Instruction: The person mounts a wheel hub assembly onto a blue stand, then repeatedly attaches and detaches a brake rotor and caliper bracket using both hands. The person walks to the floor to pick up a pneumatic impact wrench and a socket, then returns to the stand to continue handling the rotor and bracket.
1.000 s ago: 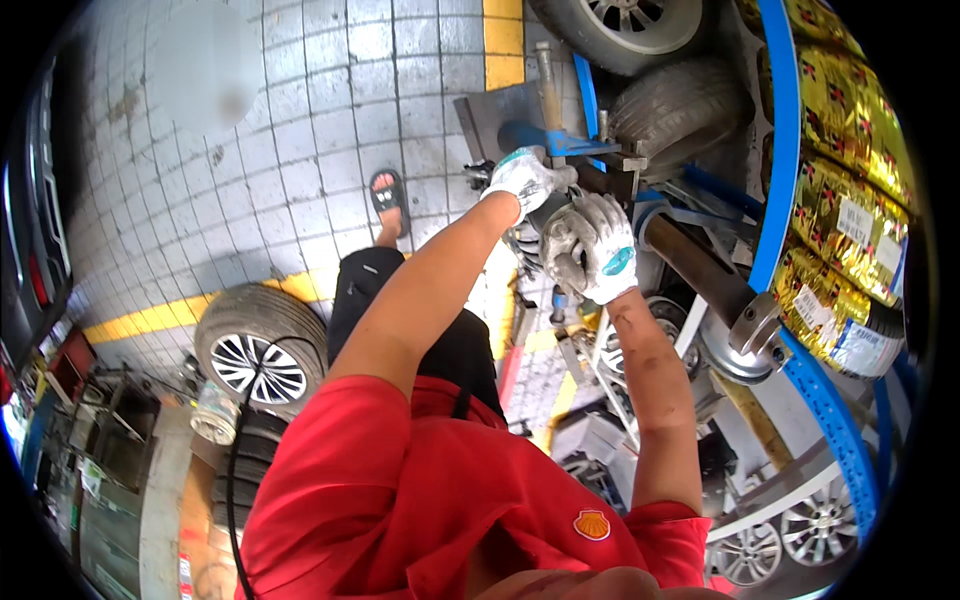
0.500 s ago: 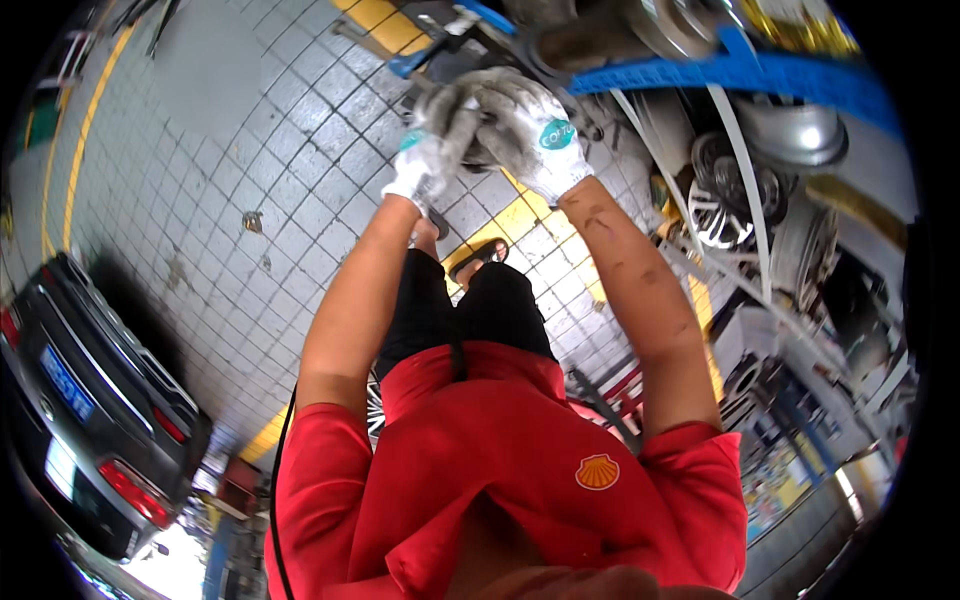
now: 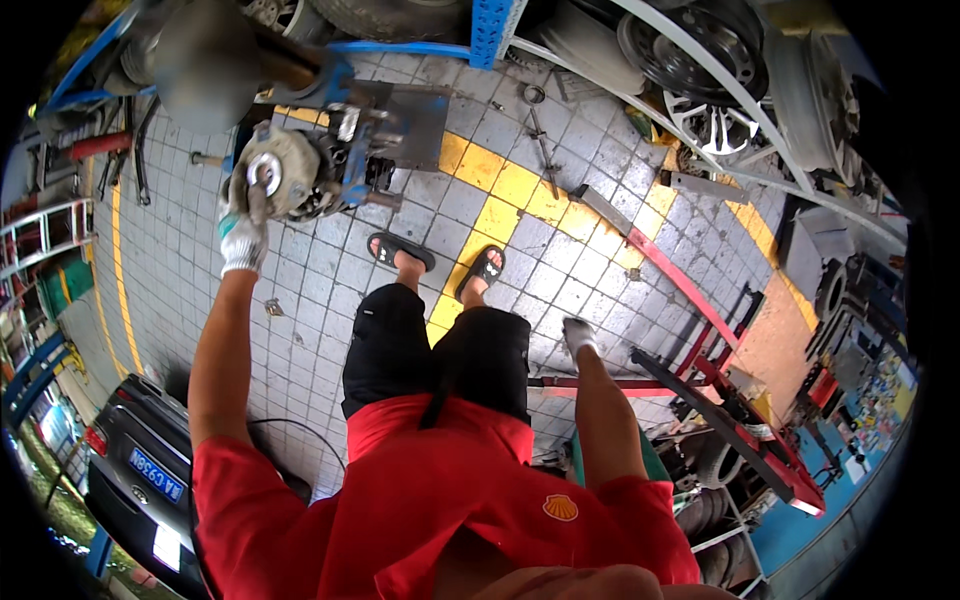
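Observation:
My left hand [image 3: 243, 235], in a white knit glove with a grey palm, is at the left on a round, dusty metal car part [image 3: 292, 172]. Its fingers grip the rim, near a pale ring in the middle of the face. The car part sits against a blue metal stand [image 3: 350, 165] with clamp-like arms, and darker metal shows behind it. My right hand [image 3: 579, 336], also gloved, hangs low beside my right knee, apart from any object. It is foreshortened, and its fingers cannot be made out.
A blue and grey rack [image 3: 487, 35] with wheel rims [image 3: 695, 50] runs along the far side. A thin metal tool [image 3: 542, 135] lies on the tiled floor. Red and black lift arms [image 3: 690, 300] stretch across the right. A dark car [image 3: 140, 480] stands at lower left.
My hands were together in front of me and are now apart. The left is on the round car part; the right has dropped to my side. The view has swung left.

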Demonstrator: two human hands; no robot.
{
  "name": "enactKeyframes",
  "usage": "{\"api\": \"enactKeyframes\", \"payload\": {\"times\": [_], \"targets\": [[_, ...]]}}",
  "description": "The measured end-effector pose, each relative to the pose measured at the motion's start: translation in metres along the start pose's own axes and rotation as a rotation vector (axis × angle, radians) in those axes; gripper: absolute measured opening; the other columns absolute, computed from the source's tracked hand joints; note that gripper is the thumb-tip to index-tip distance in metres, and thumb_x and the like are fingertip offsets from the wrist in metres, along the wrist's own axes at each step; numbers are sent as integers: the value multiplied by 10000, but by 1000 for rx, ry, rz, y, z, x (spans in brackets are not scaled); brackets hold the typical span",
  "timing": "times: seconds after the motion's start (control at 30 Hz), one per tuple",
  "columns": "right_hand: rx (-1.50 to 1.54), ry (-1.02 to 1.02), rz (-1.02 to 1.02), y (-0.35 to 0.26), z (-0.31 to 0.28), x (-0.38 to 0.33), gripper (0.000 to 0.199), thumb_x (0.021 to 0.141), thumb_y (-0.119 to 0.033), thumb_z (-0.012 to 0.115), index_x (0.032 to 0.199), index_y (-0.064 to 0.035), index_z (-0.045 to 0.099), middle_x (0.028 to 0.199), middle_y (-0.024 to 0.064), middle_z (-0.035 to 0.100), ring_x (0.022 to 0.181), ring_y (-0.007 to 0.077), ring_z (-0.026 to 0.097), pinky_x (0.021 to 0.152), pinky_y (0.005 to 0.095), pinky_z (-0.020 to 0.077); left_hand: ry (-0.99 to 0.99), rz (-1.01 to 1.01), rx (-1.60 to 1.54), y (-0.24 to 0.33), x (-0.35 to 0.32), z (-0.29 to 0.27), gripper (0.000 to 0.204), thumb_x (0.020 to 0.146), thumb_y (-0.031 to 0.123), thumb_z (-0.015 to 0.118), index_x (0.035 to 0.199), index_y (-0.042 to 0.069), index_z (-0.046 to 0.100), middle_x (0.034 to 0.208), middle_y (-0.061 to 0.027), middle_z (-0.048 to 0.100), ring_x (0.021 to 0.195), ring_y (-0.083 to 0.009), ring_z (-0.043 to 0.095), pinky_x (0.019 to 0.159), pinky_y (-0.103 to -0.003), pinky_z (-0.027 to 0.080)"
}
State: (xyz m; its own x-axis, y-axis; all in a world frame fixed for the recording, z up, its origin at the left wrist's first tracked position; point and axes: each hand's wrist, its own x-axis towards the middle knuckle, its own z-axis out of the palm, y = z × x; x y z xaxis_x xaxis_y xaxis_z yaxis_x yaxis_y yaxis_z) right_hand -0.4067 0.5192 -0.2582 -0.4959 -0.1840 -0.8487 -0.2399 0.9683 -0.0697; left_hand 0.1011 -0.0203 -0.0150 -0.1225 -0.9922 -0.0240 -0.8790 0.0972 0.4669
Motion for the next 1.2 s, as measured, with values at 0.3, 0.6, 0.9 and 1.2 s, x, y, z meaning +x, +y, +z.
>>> {"api": "enactKeyframes", "payload": {"times": [0.3,0.6,0.9,1.2], "targets": [[306,-87,151,68,23,66,440,961,-436,611,1162,-71,751,1055,131,737,987,291,656,874,416,504,101,74,29,-8,-6,30,620,1106,401,445,1520,-61,452,1531,-300,465,1379,-445,500,1166,-477,406],[80,390,-633,-203,54,458,568,987,-455,652,1449,-130,584,1249,240,710,1181,471,655,1021,511,523,43,114,118,-18,-10,45,769,1080,560,423,1617,19,315,1595,-178,415,1486,-319,407,1204,-464,381],[414,-45,-240,-273,99,555,395,1058,-436,564,1179,-82,691,970,91,719,780,272,667,686,449,572,35,87,272,21,-7,60,941,983,736,424,1568,1,371,1489,-193,467,1396,-329,497,1111,-486,495],[971,-401,-304,-241,103,101,495,1113,-426,536,1411,-32,561,994,34,661,753,94,592,642,258,550,162,91,75,5,-3,52,789,1038,632,412,1511,2,456,1448,-183,498,1358,-360,527,1119,-483,481]]}}
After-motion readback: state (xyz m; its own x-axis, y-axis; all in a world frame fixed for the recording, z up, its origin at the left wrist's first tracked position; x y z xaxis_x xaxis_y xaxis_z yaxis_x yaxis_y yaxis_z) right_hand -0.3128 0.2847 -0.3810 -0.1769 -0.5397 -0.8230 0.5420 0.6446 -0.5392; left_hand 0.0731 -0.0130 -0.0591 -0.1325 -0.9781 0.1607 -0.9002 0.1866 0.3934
